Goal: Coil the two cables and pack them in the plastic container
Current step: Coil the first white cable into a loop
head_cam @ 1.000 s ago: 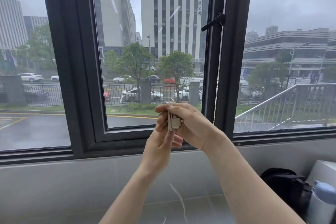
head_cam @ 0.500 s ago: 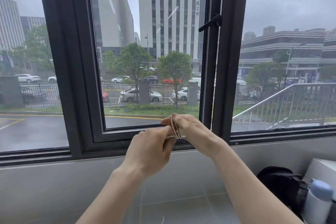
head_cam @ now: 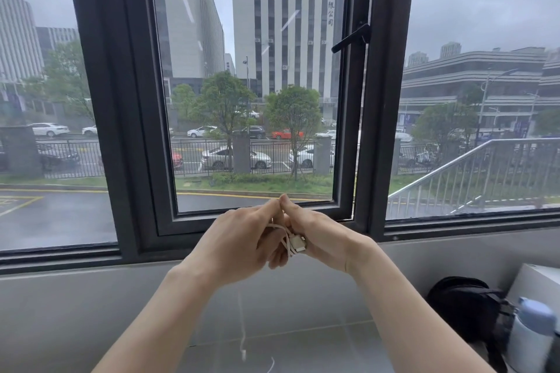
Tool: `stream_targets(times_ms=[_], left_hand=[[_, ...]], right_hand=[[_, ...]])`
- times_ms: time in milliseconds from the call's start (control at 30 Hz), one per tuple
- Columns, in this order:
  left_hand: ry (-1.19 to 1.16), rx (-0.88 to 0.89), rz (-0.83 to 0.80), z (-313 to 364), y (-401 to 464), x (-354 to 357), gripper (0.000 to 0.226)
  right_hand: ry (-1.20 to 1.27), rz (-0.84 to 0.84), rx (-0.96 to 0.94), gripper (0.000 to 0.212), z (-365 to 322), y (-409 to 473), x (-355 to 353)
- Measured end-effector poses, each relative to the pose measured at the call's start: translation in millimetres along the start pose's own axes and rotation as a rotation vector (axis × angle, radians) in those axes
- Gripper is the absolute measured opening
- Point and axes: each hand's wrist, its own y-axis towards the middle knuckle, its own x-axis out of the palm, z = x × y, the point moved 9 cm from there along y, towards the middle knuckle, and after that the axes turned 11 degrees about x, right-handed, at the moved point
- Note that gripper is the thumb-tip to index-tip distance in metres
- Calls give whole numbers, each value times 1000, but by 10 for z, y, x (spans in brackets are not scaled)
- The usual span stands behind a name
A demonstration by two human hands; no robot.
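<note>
- Mid-frame, left hand point(head_cam: 239, 242) and right hand point(head_cam: 321, 236) pinch a white cable point(head_cam: 292, 244) between them.
- Lower right: black bag point(head_cam: 466, 309), pale bottle point(head_cam: 528, 336).

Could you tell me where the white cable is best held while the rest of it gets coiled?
Keep the grip on the bundled loops beside the connector block, pinched between the left hand and right hand. The white cable is gathered there; its loose tail hangs below, so feed that up from underneath.
</note>
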Motion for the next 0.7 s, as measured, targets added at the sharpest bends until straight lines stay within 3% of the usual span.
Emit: stream_targets(times_ms=[133, 367, 500, 700], left_hand=[[-63, 8, 74, -51, -20, -31, 7], [-479, -136, 241, -272, -76, 2, 3], [-919, -191, 266, -208, -106, 157, 22], [-1027, -366, 558, -236, -154, 232, 38]], right_hand=[[40, -23, -8, 65, 3, -8, 6], [73, -95, -68, 42, -58, -69, 38], [148, -154, -125, 36, -100, -81, 86], [271, -108, -160, 37, -143, -8, 98]])
